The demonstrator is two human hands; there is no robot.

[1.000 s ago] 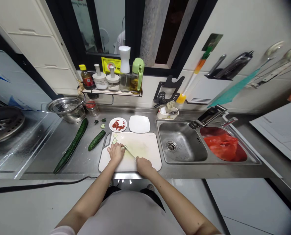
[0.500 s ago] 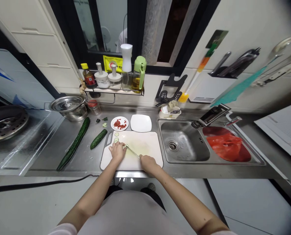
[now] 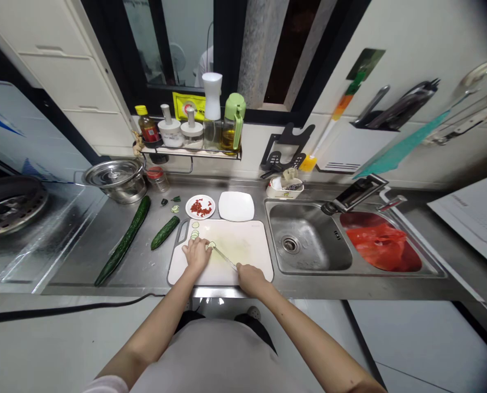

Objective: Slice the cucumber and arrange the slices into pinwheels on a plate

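Note:
On the white cutting board (image 3: 247, 240), my left hand (image 3: 197, 255) rests with its fingertips against a thin cucumber slice (image 3: 212, 245); what lies beneath the palm is hidden. My right hand (image 3: 251, 279) is closed round the handle of a knife (image 3: 225, 257), whose blade points up and left to that slice. More pale green cucumber slices (image 3: 195, 233) lie above my left hand near the board's upper left corner. Left of the board are a shorter cut cucumber (image 3: 165, 233) and a long whole cucumber (image 3: 124, 240).
Behind the board stand a plate of chopped red pieces (image 3: 200, 207) and a white square plate (image 3: 236, 206). Cucumber trimmings (image 3: 175, 209) lie nearby. A steel pot (image 3: 118, 180) is at the left back, a sink (image 3: 309, 237) at the right. Above hangs a seasoning rack (image 3: 192, 152).
My right hand and the knife have shifted slightly right and down, the blade tip staying near the slice. My left hand is almost still.

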